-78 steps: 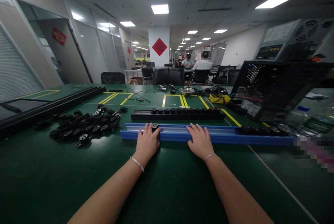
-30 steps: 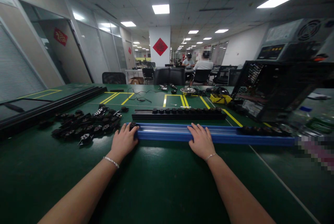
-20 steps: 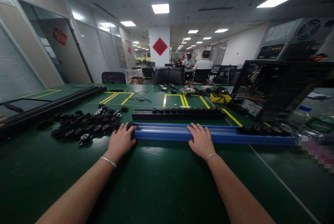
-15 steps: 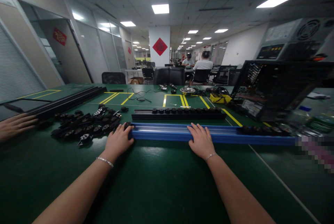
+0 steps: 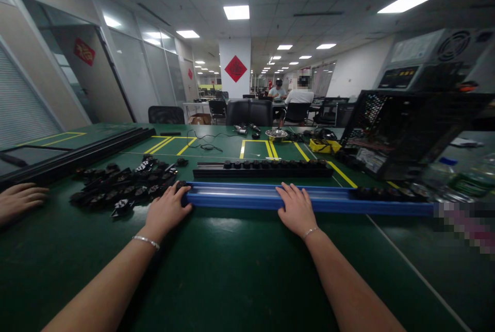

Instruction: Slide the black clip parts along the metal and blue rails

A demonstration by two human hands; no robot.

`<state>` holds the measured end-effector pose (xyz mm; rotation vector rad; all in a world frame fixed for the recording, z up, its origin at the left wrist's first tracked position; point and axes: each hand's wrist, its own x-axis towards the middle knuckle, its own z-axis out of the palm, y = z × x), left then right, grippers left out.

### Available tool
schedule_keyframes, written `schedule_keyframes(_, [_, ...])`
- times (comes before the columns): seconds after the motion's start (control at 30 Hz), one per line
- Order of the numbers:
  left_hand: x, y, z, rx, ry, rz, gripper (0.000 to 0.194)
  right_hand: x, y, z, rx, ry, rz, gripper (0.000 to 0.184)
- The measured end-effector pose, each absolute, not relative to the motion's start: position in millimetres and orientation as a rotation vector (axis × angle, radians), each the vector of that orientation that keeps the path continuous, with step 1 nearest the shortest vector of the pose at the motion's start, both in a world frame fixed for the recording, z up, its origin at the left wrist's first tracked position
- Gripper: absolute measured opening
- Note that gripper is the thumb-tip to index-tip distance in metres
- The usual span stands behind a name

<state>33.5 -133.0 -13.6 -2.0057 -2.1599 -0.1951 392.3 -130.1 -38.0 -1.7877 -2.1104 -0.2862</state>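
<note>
A long blue channel rail (image 5: 232, 200) lies crosswise on the green table. My right hand (image 5: 297, 211) is closed over its middle, fingers across the top and thumb on the near side. At the rail's left end, my left hand (image 5: 167, 211) has its fingers around a small black part (image 5: 181, 184), mostly hidden by the hand. Several black parts (image 5: 386, 194) sit in the right end of the rail. A heap of loose black parts with metal faces (image 5: 127, 187) lies left of my left hand.
Behind the blue rail stands a black rail (image 5: 263, 171) topped with a row of round black parts. Another person's hand (image 5: 21, 203) rests at far left, beside long black rails (image 5: 96, 149). An open computer case (image 5: 410, 136), bottles (image 5: 472, 180) and a metal bowl (image 5: 277, 134) are around.
My left hand has moved a little left with the black part, away from the right hand. The other person's hand has drawn left. My right hand stays on the rail.
</note>
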Motion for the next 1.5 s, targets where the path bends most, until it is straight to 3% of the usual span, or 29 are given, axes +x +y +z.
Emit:
schedule_keyframes(0.4, [-8.1,-134.2,-14.9,-1.889,-2.351,-0.236,0.062,390.5,-129.8,-34.0,-1.821,-2.111,-0.257,0.055])
schedule_keyframes(0.77, [-37.6,-151.6,-31.7,-2.118,-2.303,-0.123,0.056,390.9,-130.6,-32.8,-1.824,-2.115,-0.253,0.054])
schedule_keyframes(1.03, [-50.8,-151.3,-40.6,-2.037,-2.438,-0.061,0.065,390.5,-131.4,-31.9,-1.816,-2.118,-0.239,0.054])
schedule_keyframes(1.2, [-13.8,-147.2,-33.4,-1.907,-2.4,-0.272,0.069,390.4,-130.6,-34.6,-1.801,-2.11,-0.253,0.055])
schedule_keyframes(1.5, [147.0,-128.4,-27.4,-2.342,-1.945,-0.422,0.061,394.2,-131.7,-32.6,-1.768,-2.111,-0.209,0.053])
